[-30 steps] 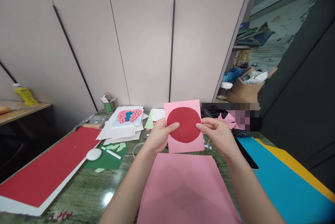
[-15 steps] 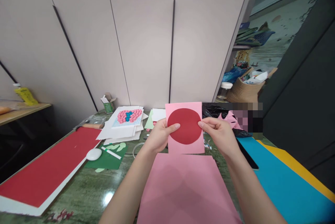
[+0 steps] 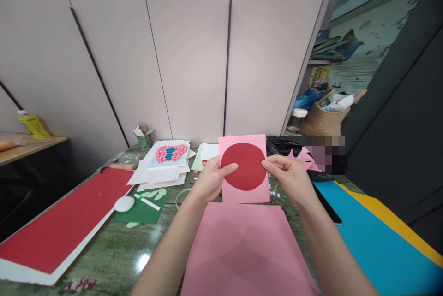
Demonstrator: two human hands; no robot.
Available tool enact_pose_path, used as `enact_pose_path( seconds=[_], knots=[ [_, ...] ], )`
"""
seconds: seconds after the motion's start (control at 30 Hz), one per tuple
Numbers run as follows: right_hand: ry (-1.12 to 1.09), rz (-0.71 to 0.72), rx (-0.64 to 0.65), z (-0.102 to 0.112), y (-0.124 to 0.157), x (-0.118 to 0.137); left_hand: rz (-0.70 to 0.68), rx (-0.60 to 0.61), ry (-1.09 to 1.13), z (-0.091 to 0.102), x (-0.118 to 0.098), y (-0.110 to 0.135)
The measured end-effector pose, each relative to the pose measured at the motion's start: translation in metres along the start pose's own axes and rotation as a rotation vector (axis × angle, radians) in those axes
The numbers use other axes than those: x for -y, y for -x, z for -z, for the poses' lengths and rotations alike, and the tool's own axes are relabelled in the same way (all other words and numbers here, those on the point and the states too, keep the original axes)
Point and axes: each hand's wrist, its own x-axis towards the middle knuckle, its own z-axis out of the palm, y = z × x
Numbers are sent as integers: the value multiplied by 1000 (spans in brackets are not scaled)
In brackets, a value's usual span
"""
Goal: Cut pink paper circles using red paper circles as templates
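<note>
- Nearest, the large pink sheet [image 3: 245, 254] lies flat on the table [image 3: 107, 250], running off the bottom of the view.
- Left of this sheet, a long red sheet [image 3: 69, 222]; right of it, a blue sheet [image 3: 380, 240].
- Just past the sheet's far edge, both hands hold up a small pink card [image 3: 245, 197] with a red paper circle [image 3: 244, 174] against its face. Whether the two are joined cannot be told.
- The left hand [image 3: 208, 180] grips the card's left edge, thumb over the circle; its other fingers are mostly hidden behind. The right hand [image 3: 290, 177] pinches narrowly at the right edge, thumb tip at the circle's rim.
- So the circle lies between them, about equally near to both, rightward of the left hand and leftward of the right. The card's longer axis seems to run upright; the circle shows no clear one.
- Beyond and left of the large pink sheet, dark green paper [image 3: 134, 215] bears a marker [image 3: 147, 203]; farther that way, white papers [image 3: 152, 176] carry a butterfly picture [image 3: 169, 153].
- Farthest beyond it, pale cabinet doors [image 3: 187, 56].
</note>
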Motion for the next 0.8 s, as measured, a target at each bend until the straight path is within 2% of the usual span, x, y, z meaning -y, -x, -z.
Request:
enact_pose_path(
  seconds=[0.8],
  knots=[
    [-1, -7, 6, 0, 1, 3, -10, 3, -15, 0, -1, 1]
  ],
)
